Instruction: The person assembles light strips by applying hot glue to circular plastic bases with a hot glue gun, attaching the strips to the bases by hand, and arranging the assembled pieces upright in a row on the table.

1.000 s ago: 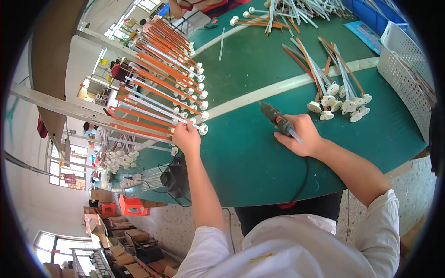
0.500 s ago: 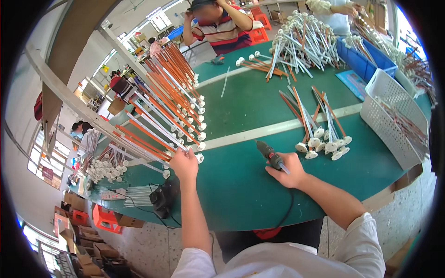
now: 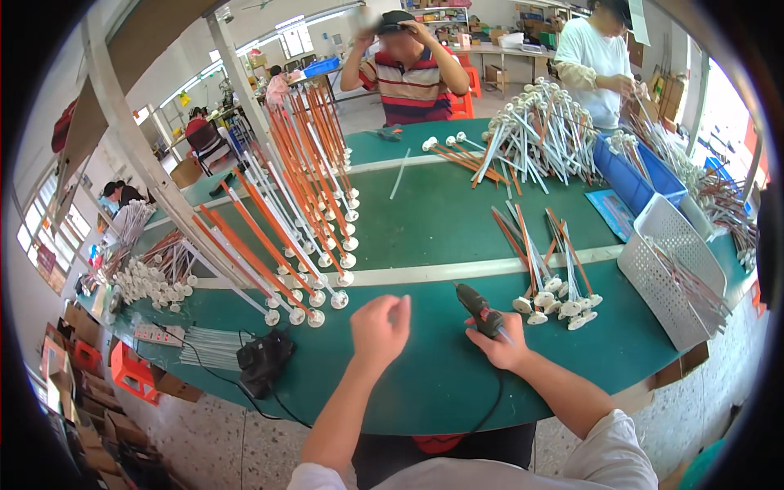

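Note:
My right hand (image 3: 505, 346) is wrapped round a dark hot glue gun (image 3: 478, 309), its nozzle pointing away and to the left. A pale glue stick shows at the gun's back end, and its cord runs down to the table's front edge. My left hand (image 3: 380, 331) hovers over the green table with its fingers curled in and nothing visible in them. Left of it stand rows of orange and white sticks (image 3: 287, 237) on round white bases (image 3: 339, 300). Right of the gun lies a small bunch of similar sticks with white discs (image 3: 575, 309).
A white perforated basket (image 3: 665, 286) and a blue bin (image 3: 645, 171) hold more sticks at the right. A big pile of sticks (image 3: 539, 139) lies at the back. Glue sticks (image 3: 208, 347) and a black device (image 3: 265, 359) sit front left. Two people (image 3: 415, 77) are across the table.
My left hand has let go of the white-based stick at the row's near end and come right and nearer. The glue gun stays in my right hand. The view has shifted.

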The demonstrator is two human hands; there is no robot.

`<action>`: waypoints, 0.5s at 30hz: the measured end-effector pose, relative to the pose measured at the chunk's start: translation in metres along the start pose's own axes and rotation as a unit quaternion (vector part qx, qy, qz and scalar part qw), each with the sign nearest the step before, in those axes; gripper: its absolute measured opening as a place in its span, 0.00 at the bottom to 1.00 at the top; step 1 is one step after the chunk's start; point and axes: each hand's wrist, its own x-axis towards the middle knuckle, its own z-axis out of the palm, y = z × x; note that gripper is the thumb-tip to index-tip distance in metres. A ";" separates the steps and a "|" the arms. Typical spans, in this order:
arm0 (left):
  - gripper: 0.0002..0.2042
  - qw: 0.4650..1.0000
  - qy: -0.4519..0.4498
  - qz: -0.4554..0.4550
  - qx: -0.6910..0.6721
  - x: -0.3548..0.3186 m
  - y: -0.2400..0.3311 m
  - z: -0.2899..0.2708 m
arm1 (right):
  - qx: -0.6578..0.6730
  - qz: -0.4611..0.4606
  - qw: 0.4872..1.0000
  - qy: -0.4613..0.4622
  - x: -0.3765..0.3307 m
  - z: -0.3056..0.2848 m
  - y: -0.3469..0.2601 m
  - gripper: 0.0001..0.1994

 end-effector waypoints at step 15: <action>0.19 0.984 -0.097 -0.025 -0.150 0.022 -0.045 0.064 | 0.018 0.046 0.998 -0.027 0.004 -0.001 -0.004 0.12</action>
